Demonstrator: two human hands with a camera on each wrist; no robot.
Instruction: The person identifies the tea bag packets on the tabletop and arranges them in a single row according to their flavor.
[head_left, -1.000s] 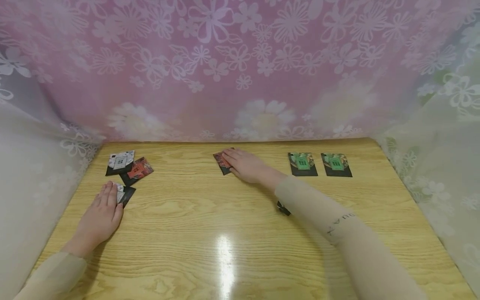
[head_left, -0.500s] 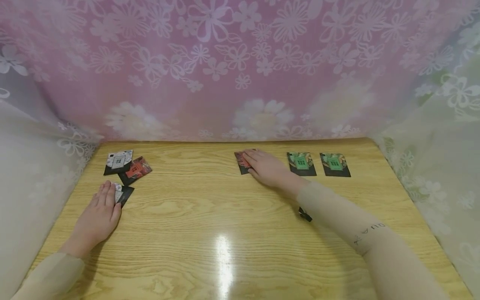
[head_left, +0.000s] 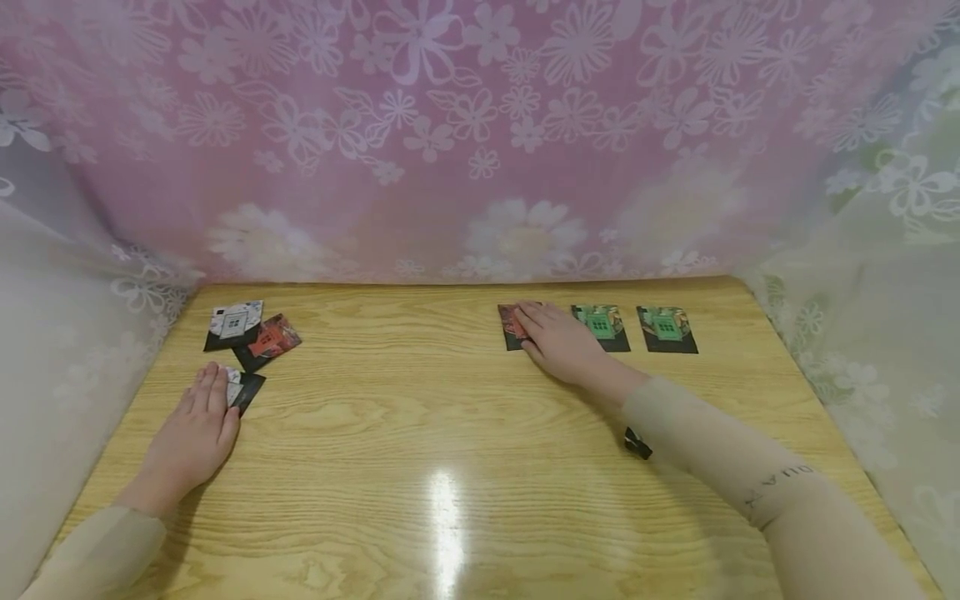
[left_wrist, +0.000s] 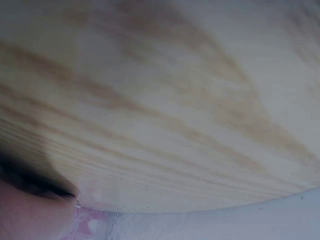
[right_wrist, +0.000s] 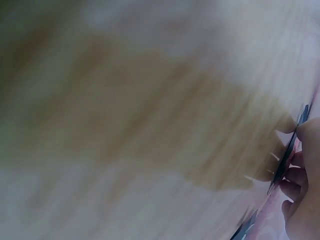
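My left hand [head_left: 191, 437] lies flat at the table's left, fingers straight over a black-and-white packet [head_left: 251, 392] that they partly cover. In the left wrist view, only a blurred edge of that hand [left_wrist: 32, 217] shows. Toward the back, right of centre, my right hand [head_left: 564, 343] presses flat on a red-and-black packet [head_left: 510, 327], whose left part sticks out past the fingertips. A green-and-black packet [head_left: 609, 329] sits just right of this hand, partly behind it. The right wrist view catches the packet's dark edge [right_wrist: 286, 162] under the fingers.
Another green packet [head_left: 666, 329] lies farther right. At the back left, a white packet [head_left: 234, 325] overlaps a red one [head_left: 276, 340]. A small black item [head_left: 637, 444] peeks out beneath the right sleeve. Floral curtains [head_left: 480, 150] close off the wooden table [head_left: 337, 483] behind and at both sides.
My right hand has slid the red packet rightward along the back of the table, up near the green ones. The dark item by the right sleeve has shifted right too. My left hand stays put.
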